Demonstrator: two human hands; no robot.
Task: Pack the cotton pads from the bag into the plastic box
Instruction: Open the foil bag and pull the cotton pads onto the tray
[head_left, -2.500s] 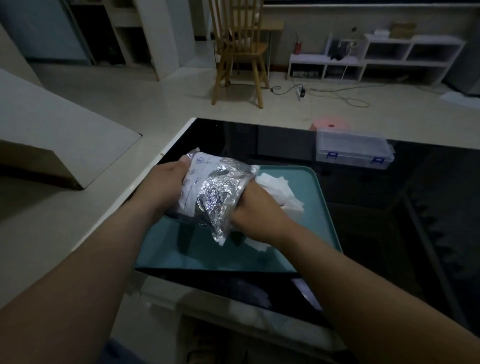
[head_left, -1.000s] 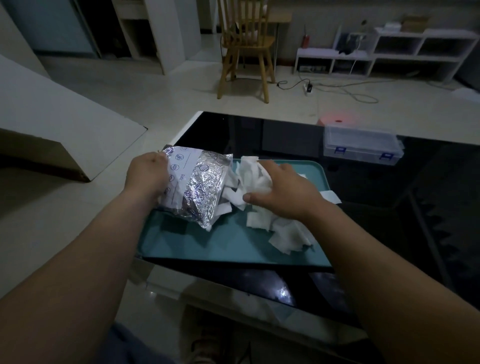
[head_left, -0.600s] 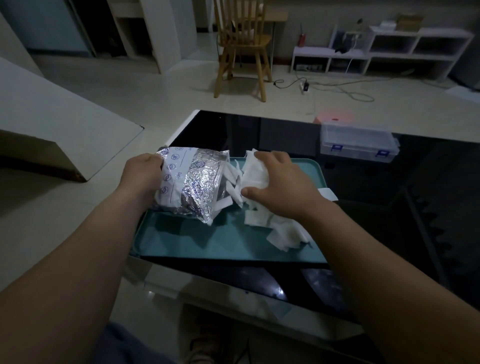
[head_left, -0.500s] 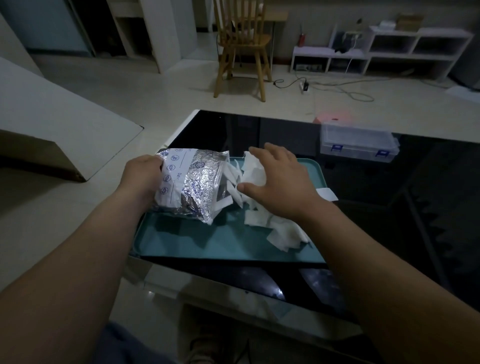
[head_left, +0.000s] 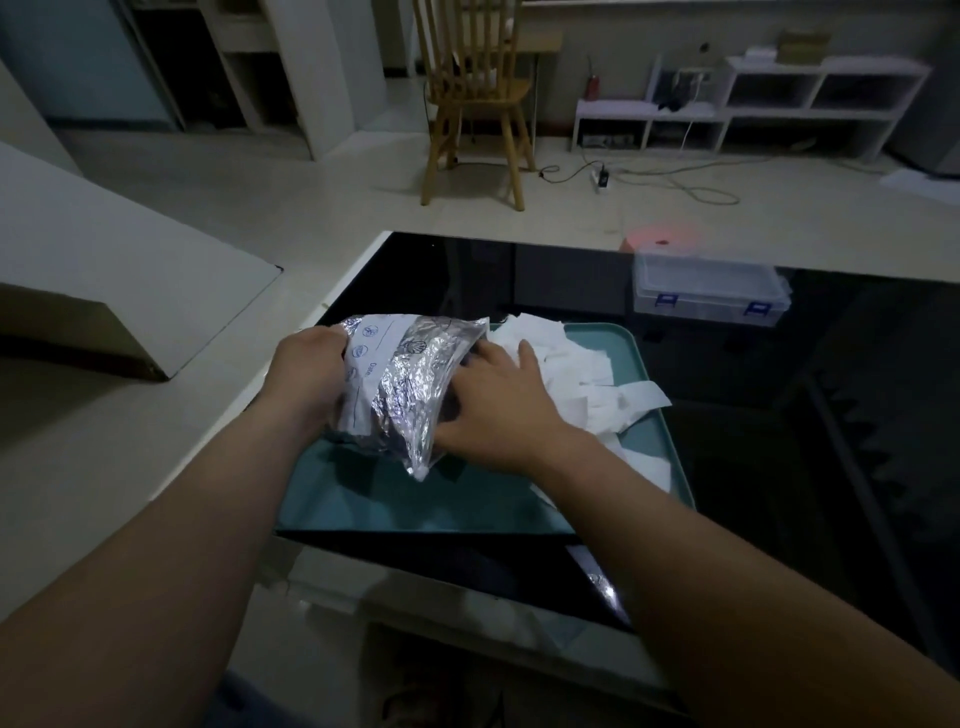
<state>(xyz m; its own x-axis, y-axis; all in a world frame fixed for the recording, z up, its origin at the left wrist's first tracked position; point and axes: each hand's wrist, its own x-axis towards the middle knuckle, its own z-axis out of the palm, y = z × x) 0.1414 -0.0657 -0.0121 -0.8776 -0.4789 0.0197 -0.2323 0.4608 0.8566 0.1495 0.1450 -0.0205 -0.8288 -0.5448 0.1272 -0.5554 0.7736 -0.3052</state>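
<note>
Left hand (head_left: 306, 374) grips the foil bag (head_left: 410, 374) above the teal tray (head_left: 467, 499). Right hand (head_left: 498, 405) enters the bag's mouth (fingertips hidden, grasp cannot be told). Cotton pads (head_left: 571, 364) lie heaped on the tray; the plastic box (head_left: 706, 296) stands beyond on the tabletop (head_left: 831, 467).

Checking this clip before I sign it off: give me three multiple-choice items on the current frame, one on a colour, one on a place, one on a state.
1. The latches on the plastic box are: A red, B blue, C yellow.
2. The pile of loose cotton pads lies: A on the teal tray, B on the box's lid, C under the tray.
3. The foil bag is: A untouched, B gripped by the left hand, C tucked under the tray.
Answers: 1 B, two blue latches show on its front; 2 A, pads heap on the tray beside the bag; 3 B, left fingers curl round its end.
</note>
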